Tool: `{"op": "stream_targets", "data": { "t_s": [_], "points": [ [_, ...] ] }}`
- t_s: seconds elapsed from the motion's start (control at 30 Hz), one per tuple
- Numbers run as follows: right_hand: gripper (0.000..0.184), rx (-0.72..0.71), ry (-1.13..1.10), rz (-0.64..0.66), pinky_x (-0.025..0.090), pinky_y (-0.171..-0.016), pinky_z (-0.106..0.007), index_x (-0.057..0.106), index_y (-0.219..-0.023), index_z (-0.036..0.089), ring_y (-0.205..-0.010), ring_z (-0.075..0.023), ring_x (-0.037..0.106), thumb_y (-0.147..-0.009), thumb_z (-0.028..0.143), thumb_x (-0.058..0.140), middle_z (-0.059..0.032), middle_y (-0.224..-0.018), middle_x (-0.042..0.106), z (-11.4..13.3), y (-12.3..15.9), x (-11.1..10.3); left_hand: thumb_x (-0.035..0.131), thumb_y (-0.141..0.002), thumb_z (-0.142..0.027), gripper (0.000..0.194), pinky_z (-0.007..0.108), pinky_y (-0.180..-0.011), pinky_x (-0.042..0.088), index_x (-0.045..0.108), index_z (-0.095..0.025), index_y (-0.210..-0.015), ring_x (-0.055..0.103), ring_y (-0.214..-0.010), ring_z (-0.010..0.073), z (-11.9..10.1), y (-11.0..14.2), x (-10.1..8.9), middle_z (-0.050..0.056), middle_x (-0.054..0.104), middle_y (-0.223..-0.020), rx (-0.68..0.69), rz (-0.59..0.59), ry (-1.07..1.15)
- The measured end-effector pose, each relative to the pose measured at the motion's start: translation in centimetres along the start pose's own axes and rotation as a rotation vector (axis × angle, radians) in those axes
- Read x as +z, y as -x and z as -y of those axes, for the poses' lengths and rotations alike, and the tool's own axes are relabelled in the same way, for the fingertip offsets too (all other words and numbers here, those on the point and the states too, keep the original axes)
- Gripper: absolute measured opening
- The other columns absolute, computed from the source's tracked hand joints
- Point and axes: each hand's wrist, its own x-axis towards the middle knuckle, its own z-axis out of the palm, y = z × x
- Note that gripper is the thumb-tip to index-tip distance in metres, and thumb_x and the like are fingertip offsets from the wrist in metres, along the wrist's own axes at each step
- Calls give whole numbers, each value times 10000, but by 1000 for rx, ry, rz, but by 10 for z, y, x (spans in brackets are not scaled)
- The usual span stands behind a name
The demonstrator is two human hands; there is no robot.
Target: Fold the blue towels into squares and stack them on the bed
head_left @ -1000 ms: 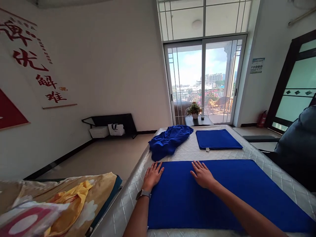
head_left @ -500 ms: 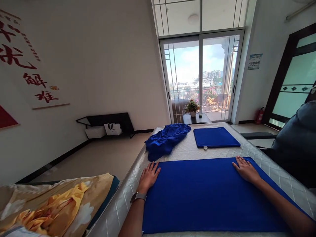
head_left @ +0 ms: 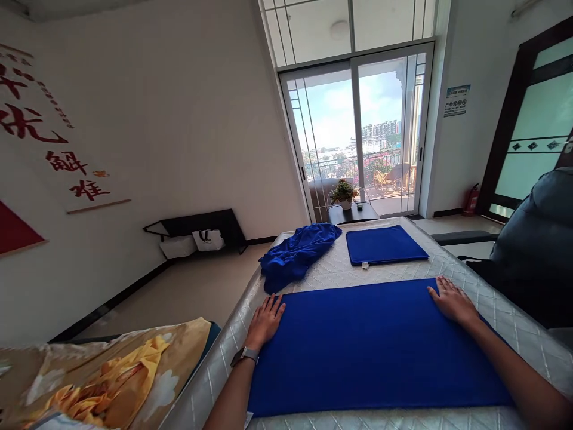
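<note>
Both hands lie flat on a smooth royal-blue fabric rectangle [head_left: 367, 352] atop a pale quilted mattress [head_left: 504, 298].

Through my head camera, the matte, nearly creaseless rectangle lies nearest; at its far corners I have the left hand [head_left: 265, 322], fingers slightly spread, and the right hand [head_left: 455, 303], fingers closer together, thumb apart. To the left, a rumpled yellow cloth [head_left: 129, 376] sits on a tan flower-printed sheet [head_left: 192, 340]. Beyond the rectangle, glossy diamond stitching shows around a crumpled blue cloth heap [head_left: 298, 254] and, right of it, a flat blue fabric panel [head_left: 387, 245] with a white tag [head_left: 366, 266]. Past the mattress, a bushy potted plant [head_left: 344, 192] stands on a small dark tabletop [head_left: 364, 213], before a tall sliding glass door [head_left: 331, 119].
</note>
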Motion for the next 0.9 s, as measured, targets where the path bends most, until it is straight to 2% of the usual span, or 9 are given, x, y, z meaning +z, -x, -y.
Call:
{"op": "stream_targets", "data": {
  "t_s": [0.1,0.17,0.3,0.37,0.5,0.63,0.73,0.8,0.9],
  "points": [
    [799,-11,-11,-17,151,-1250,-420,272,-1576,46,-1532,-232,194,-947,525,164,-117,-1658,247,0,3,-3,249,-1048,-501,630,505,-1249,155,210,-206,-1603,137,-1548,269,-7,12,-11,104,121,-1688,-9,-12,7],
    [801,-14,-9,-14,157,-1248,-413,283,-1571,38,-1529,-230,206,-935,512,167,-122,-1653,258,0,4,-3,243,-1051,-510,626,499,-1254,148,185,-225,-1605,109,-1552,255,-12,28,-16,86,88,-1694,22,-44,17],
    [836,-9,-6,-7,141,-1251,-415,287,-1568,25,-1532,-231,195,-918,529,136,-121,-1655,249,-1,1,0,243,-1053,-530,576,520,-1242,221,178,-333,-1591,162,-1545,235,-15,80,-12,27,156,-1688,207,-68,54],
    [843,-14,-11,-12,144,-1251,-428,289,-1565,18,-1532,-238,195,-909,527,145,-127,-1653,251,-4,0,6,274,-1045,-544,570,529,-1236,246,188,-368,-1580,200,-1537,243,-9,109,-7,12,201,-1678,243,-42,47],
    [821,-60,-17,-57,179,-1244,-430,314,-1552,9,-1520,-243,236,-892,480,192,-142,-1644,275,-11,-1,14,299,-1030,-575,591,534,-1236,251,182,-377,-1574,210,-1534,260,1,152,-3,-2,216,-1670,164,-12,41],
    [772,-29,77,-91,195,-1223,-527,410,-1509,10,-1488,-317,307,-916,463,211,-187,-1595,364,-3,0,2,294,-1015,-615,624,519,-1253,208,205,-353,-1575,189,-1540,247,-5,165,-12,-6,212,-1672,86,-12,56],
    [683,-95,164,-209,112,-1228,-563,473,-1455,-31,-1478,-357,318,-905,327,284,-256,-1529,436,27,12,-18,304,-1005,-633,638,516,-1254,199,234,-347,-1571,189,-1541,245,-11,164,-18,-1,218,-1671,80,-14,81],
    [664,-194,163,-269,52,-1240,-532,443,-1478,-30,-1506,-329,258,-898,256,294,-252,-1540,420,65,34,-29,317,-999,-640,645,517,-1253,202,251,-343,-1568,196,-1539,250,-11,163,-18,3,230,-1668,71,-17,93],
    [685,-320,73,-143,57,-1252,-480,355,-1522,-47,-1529,-296,190,-944,300,234,-219,-1606,305,142,87,-35,316,-992,-654,655,514,-1254,201,257,-343,-1566,193,-1539,249,-8,162,-14,-1,227,-1667,71,-9,97]
  ]
}}
